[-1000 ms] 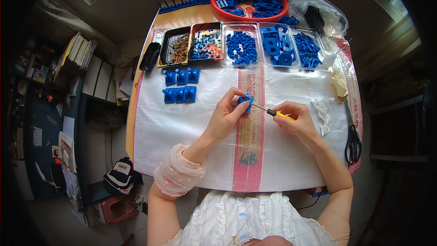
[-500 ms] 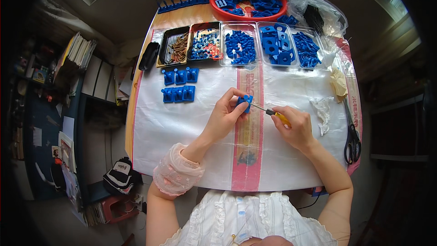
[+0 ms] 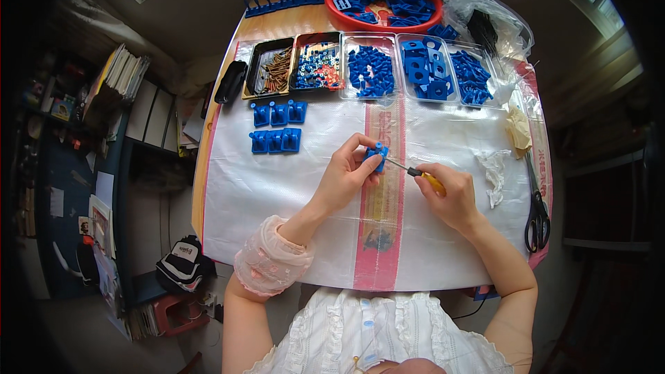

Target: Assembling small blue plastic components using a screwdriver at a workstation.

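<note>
A small blue plastic part (image 3: 378,155) is pinched in the fingers of my left hand (image 3: 346,174), above the middle of the covered table. My right hand (image 3: 450,197) is closed round the yellow and black handle of a screwdriver (image 3: 431,181). Its metal shaft points left and its tip meets the blue part; the exact contact is hidden. Two short rows of similar blue assemblies (image 3: 276,141) stand on the sheet to the left of my hands.
Beyond my hands sit trays of brown screws (image 3: 278,68), small nuts and mixed pieces (image 3: 317,69), blue pegs (image 3: 370,69), blue plates (image 3: 435,90) and slim blue parts (image 3: 472,77). Behind them is a red basin (image 3: 435,19). Black scissors (image 3: 537,225) and crumpled paper (image 3: 518,129) lie right.
The view has shifted slightly, so the table things appear a little to the right. My hands hold the blue part and screwdriver in nearly the same pose.
</note>
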`<action>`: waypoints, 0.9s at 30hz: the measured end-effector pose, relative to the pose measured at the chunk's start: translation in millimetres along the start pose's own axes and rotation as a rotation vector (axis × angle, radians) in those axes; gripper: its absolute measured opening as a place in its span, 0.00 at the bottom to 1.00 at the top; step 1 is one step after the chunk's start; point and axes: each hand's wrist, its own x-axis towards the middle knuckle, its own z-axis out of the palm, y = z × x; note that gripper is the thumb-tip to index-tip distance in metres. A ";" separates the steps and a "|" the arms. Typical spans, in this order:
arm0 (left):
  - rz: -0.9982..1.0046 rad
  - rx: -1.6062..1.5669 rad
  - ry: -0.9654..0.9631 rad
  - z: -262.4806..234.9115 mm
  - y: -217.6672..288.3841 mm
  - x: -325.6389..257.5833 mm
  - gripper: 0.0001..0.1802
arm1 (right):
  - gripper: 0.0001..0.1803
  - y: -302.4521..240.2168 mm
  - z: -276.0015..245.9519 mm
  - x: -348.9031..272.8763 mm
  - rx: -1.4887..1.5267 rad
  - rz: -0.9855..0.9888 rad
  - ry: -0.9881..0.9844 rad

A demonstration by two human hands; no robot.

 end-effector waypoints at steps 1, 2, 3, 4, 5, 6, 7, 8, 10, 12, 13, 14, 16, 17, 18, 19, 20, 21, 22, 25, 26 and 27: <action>0.012 0.003 0.006 -0.2 -2.0 0.0 0.09 | 0.09 -0.3 -0.9 1.3 0.071 0.076 -0.033; 0.023 0.006 0.010 0.2 -3.2 0.0 0.09 | 0.09 -0.5 -2.1 2.2 0.142 0.153 -0.066; 0.030 -0.001 0.007 0.8 -3.2 0.1 0.09 | 0.09 -1.5 -4.8 4.0 0.178 0.204 -0.095; 0.037 -0.008 0.004 1.7 -2.3 0.0 0.09 | 0.09 -2.9 -8.7 6.5 0.213 0.254 -0.125; 0.044 -0.013 0.003 2.5 -0.8 -0.3 0.09 | 0.09 -2.9 -11.0 8.4 0.250 0.303 -0.154; 0.044 -0.006 0.000 2.7 -0.1 -0.8 0.08 | 0.09 0.1 -12.3 8.5 0.245 0.329 -0.196; 0.044 0.000 -0.003 2.6 0.5 -1.5 0.08 | 0.09 4.4 -14.1 7.8 0.239 0.354 -0.238; 0.046 0.006 -0.008 2.4 0.5 -1.2 0.08 | 0.09 6.5 -15.2 7.7 0.231 0.379 -0.279; 0.047 0.005 -0.010 1.5 -1.1 0.3 0.08 | 0.09 3.7 -15.4 7.7 0.235 0.355 -0.250; 0.039 0.011 -0.010 -0.3 -0.7 0.3 0.08 | 0.10 1.6 -12.0 6.6 0.207 0.279 -0.190; 0.030 0.015 -0.011 -1.7 -0.1 0.4 0.08 | 0.10 2.5 -8.2 4.7 0.173 0.218 -0.144; 0.022 0.018 -0.013 -2.7 -0.1 0.7 0.08 | 0.10 2.3 -5.7 3.1 0.137 0.157 -0.098; 0.005 0.013 -0.007 -2.7 2.6 0.6 0.08 | 0.10 -2.8 -4.7 1.1 0.049 0.107 -0.062; -0.002 0.010 -0.006 -2.5 4.2 0.6 0.08 | 0.10 -5.3 -4.8 0.5 0.004 0.082 -0.042; -0.005 0.016 -0.009 -3.3 4.0 0.5 0.08 | 0.10 -6.8 -4.2 -0.3 -0.023 0.056 -0.033; -0.009 0.022 -0.013 -4.5 3.1 0.4 0.09 | 0.10 -7.9 -3.5 -1.0 -0.050 0.031 -0.024; -0.012 0.027 -0.016 -5.0 2.5 0.2 0.09 | 0.10 -8.1 -2.8 -1.6 -0.076 0.006 -0.016; -0.016 0.009 -0.014 -4.6 2.6 0.3 0.09 | 0.10 -6.9 -2.6 -2.4 -0.113 -0.037 -0.003; -0.020 -0.009 -0.012 -3.8 2.9 0.7 0.08 | 0.11 -4.9 -2.7 -3.4 -0.149 -0.079 0.009; -0.023 -0.031 -0.010 -3.9 3.1 -0.1 0.08 | 0.13 -2.9 -4.6 -3.5 -0.273 -0.193 0.021; -0.021 -0.033 -0.015 -3.6 3.4 -0.1 0.08 | 0.14 -3.7 -6.2 -3.2 -0.320 -0.227 0.023; -0.018 -0.035 -0.015 -3.4 4.3 -0.4 0.09 | 0.14 -5.2 -7.8 -2.0 -0.343 -0.253 0.032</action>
